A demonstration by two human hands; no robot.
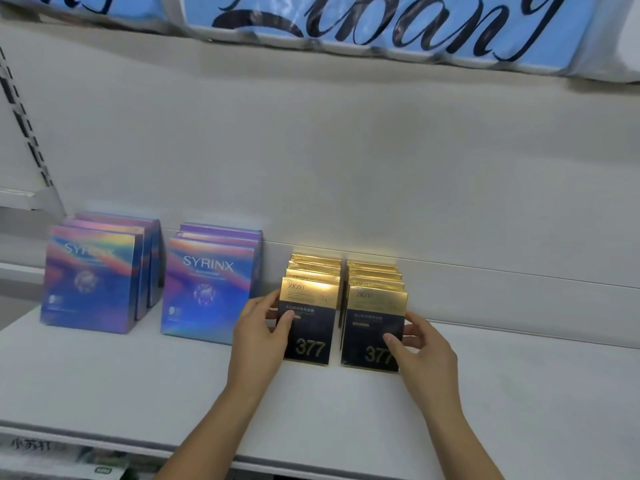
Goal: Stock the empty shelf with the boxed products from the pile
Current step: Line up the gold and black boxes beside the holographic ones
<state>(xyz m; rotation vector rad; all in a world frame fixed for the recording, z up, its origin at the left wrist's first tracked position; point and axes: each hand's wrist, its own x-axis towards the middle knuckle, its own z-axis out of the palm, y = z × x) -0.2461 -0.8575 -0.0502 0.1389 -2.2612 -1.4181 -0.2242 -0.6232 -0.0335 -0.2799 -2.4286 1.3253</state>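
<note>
Two rows of gold-and-navy boxes marked 377 stand upright on the white shelf (pixel 104 382). My left hand (pixel 258 336) grips the left edge of the front box of the left row (pixel 311 317), thumb on its face. My right hand (pixel 420 351) holds the right edge of the front box of the right row (pixel 370 327), thumb on its lower face. Each row has several boxes behind the front one.
Two rows of iridescent purple-blue SYRINX boxes stand to the left, one (pixel 207 289) beside my left hand, the other (pixel 91 278) further left. Blue packages with black script (pixel 363 26) lie on the shelf above. A lower shelf's goods (pixel 69 462) show at bottom left.
</note>
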